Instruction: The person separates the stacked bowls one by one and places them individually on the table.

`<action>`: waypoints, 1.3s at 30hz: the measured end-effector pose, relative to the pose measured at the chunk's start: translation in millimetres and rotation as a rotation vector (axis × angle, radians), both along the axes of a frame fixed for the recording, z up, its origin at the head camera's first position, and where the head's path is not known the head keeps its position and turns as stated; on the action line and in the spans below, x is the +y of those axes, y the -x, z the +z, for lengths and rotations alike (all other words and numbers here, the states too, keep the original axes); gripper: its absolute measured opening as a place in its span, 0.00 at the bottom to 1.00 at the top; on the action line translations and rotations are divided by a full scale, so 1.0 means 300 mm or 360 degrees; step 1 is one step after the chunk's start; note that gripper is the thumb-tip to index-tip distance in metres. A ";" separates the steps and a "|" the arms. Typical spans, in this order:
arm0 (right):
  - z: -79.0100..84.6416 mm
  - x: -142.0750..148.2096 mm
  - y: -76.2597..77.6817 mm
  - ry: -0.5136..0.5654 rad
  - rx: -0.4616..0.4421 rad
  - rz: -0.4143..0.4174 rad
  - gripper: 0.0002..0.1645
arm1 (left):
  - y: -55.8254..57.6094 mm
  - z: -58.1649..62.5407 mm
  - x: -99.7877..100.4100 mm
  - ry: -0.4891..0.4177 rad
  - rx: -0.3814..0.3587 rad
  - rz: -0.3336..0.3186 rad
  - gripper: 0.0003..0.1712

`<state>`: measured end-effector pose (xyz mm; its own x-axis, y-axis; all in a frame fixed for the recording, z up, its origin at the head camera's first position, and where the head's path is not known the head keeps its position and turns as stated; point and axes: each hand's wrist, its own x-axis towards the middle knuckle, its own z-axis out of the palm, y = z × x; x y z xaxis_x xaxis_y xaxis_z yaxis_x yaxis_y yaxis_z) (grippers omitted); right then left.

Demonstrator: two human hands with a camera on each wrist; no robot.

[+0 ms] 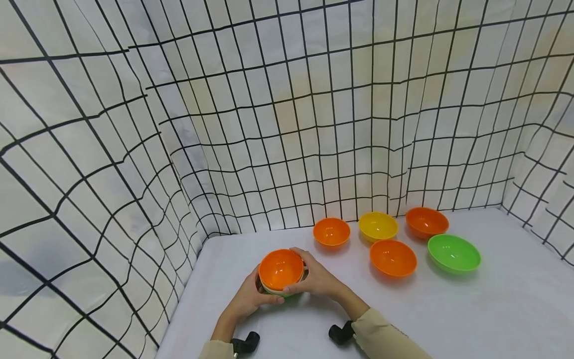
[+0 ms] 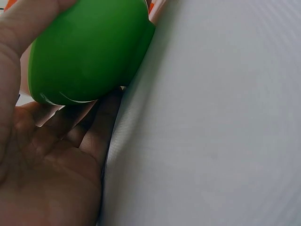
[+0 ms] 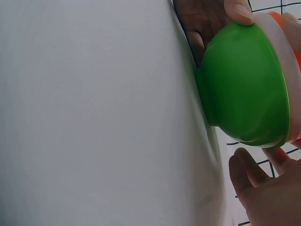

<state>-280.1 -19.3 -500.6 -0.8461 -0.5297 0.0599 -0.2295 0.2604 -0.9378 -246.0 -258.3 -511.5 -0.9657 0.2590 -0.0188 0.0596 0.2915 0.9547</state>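
A stack of bowls stands on the white table between both hands: a green bowl [image 3: 249, 84] at the bottom, a pale bowl [image 3: 280, 44] inside it, and an orange bowl [image 1: 281, 269] on top. My left hand [image 1: 248, 297] grips the stack from the left, its thumb across the green bowl's near side and its fingers curled along the far side. From the right, my right hand [image 1: 316, 279] holds the orange bowl, with the thumb at its near rim and fingers round the back. In the left wrist view the green bowl's base is right at the tabletop.
To the right on the table [image 1: 448, 319] are a small orange bowl [image 1: 331, 233], a yellow bowl [image 1: 378, 227], a dark orange bowl [image 1: 427, 222], another orange bowl [image 1: 393, 258] and a light green bowl [image 1: 454, 253]. A white, black-gridded cloth wall [image 1: 287, 124] rises behind and at both sides.
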 end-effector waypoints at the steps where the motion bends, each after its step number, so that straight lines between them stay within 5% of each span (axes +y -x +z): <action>1: -0.001 0.000 0.000 -0.0001 0.0009 -0.0004 0.63 | -0.001 0.000 0.000 0.0000 0.0001 0.0000 0.58; 24: 0.030 0.020 0.011 0.0009 0.0185 -0.0040 0.59 | 0.000 0.000 0.003 0.0020 0.0026 0.0003 0.58; 39: 0.073 0.057 0.014 0.0061 0.0160 -0.0051 0.57 | 0.001 0.003 0.003 0.0021 -0.0010 0.0026 0.60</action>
